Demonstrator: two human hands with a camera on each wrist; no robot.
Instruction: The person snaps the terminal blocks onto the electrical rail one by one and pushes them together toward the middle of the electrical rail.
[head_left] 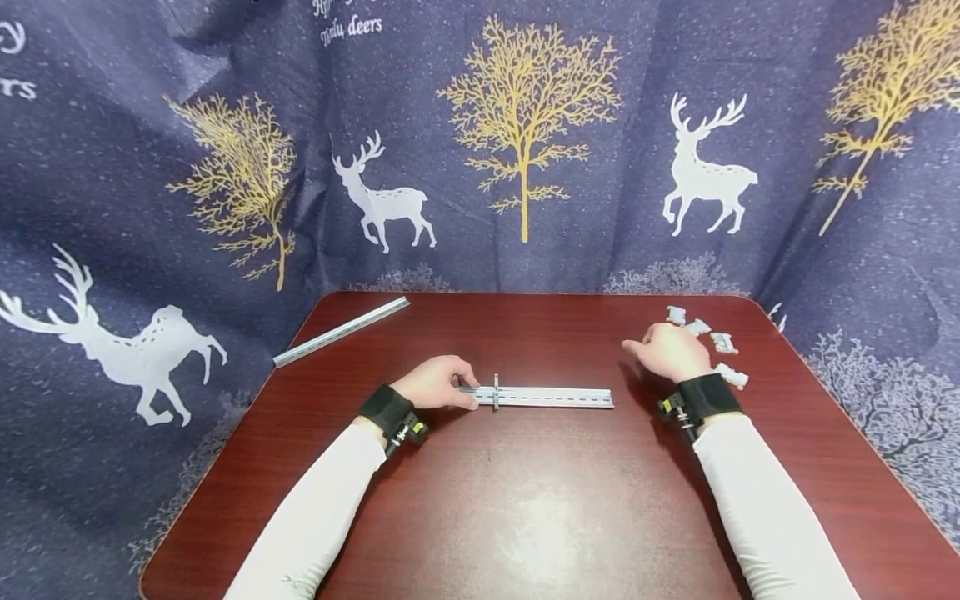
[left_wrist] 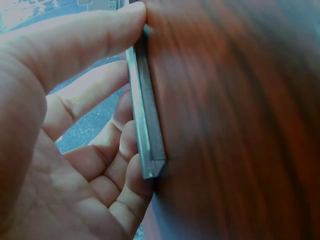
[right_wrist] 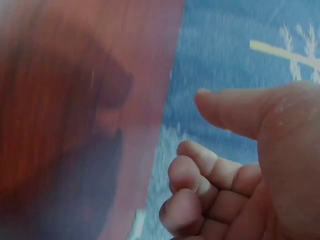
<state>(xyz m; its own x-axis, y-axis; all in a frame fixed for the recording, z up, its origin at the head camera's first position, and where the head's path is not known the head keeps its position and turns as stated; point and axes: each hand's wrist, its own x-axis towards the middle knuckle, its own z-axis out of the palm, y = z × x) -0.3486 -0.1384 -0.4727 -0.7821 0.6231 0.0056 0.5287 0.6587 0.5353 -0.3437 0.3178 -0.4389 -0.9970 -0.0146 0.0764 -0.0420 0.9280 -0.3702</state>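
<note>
A slotted metal DIN rail [head_left: 555, 397] lies crosswise on the table. My left hand [head_left: 438, 383] grips its left end; the left wrist view shows the thumb on one side of the rail [left_wrist: 141, 110] and fingers along the other. Just right of that hand, a small upright grey piece [head_left: 496, 392] sits across the rail. My right hand [head_left: 671, 352] is over the right part of the table, beside several small light-grey plastic parts [head_left: 723, 342]. In the right wrist view, that hand [right_wrist: 280, 165] is empty, thumb out and fingers loosely curled.
Another slotted metal rail [head_left: 341, 332] lies at an angle on the far left of the dark red wooden table [head_left: 465, 500]. Behind the table hangs a dark blue curtain [head_left: 480, 275] with deer and trees.
</note>
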